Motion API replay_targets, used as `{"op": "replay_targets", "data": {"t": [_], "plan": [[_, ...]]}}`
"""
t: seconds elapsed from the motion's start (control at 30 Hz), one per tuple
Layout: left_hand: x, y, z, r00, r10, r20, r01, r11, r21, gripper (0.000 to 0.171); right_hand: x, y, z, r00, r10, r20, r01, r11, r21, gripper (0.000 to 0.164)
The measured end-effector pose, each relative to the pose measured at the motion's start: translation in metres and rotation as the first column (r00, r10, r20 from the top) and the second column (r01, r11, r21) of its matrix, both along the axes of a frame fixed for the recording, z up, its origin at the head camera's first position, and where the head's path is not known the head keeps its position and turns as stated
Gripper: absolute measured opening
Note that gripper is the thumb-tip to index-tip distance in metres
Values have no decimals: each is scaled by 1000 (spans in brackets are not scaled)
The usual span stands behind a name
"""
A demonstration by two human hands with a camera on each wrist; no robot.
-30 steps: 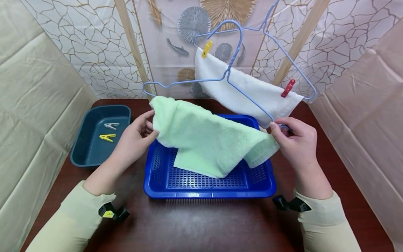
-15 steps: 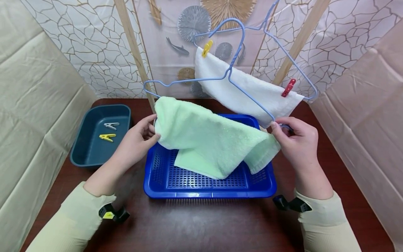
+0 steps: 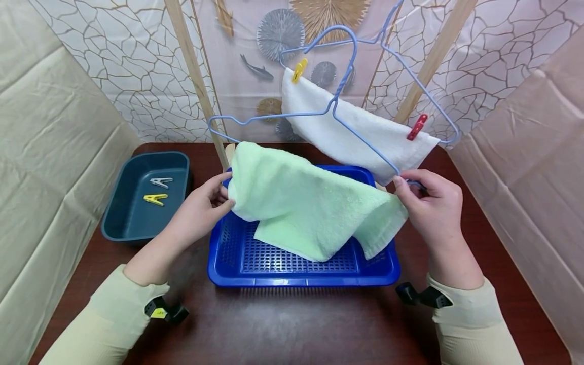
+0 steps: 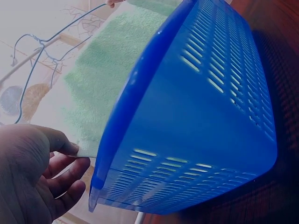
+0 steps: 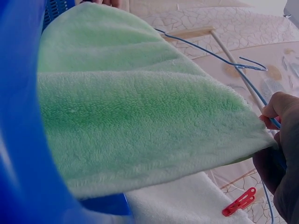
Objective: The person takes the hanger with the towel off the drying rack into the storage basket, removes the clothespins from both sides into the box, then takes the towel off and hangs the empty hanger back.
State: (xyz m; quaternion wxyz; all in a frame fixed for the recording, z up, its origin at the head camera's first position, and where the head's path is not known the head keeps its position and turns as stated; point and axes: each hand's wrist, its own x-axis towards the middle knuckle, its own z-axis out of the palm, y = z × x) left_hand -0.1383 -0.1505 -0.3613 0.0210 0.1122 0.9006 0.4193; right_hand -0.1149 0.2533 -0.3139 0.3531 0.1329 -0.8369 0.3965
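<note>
A light green towel (image 3: 310, 203) is draped over the lower bar of a blue wire hanger (image 3: 283, 116), above a blue perforated basket (image 3: 303, 280). My left hand (image 3: 203, 205) pinches the towel's left edge; in the left wrist view the thumb (image 4: 63, 142) presses the hem against the fingers. At the hanger's right end, my right hand (image 3: 431, 203) grips the wire, with the towel's right corner right at the fingertips. The hanger's left end pokes out bare beyond the towel, and its hook points up. Most of the lower bar is hidden under the cloth.
Behind, a white towel (image 3: 337, 121) hangs on another blue hanger (image 3: 420, 81), held by a yellow clothespin (image 3: 299, 71) and a red clothespin (image 3: 417, 127). At left, a dark teal tub (image 3: 128, 223) contains a grey clothespin (image 3: 161, 182) and a yellow clothespin (image 3: 155, 199).
My left hand has moved right and slightly down, sliding the towel's left edge inward along the hanger and baring more wire there. The right hand and hanger have shifted slightly right.
</note>
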Motion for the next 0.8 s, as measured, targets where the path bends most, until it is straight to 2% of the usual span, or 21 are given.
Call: {"op": "replay_targets", "data": {"t": [0.43, 0.8], "plan": [[-1, 0, -4, 1000, 14, -25, -16, 993, -119, 60, -1, 4, 0, 1000, 9, -17, -9, 1000, 2, 7], [-2, -2, -8, 999, 22, -29, -26, 988, -152, 62, 3, -1, 3, 1000, 11, -6, -11, 1000, 2, 6]]}}
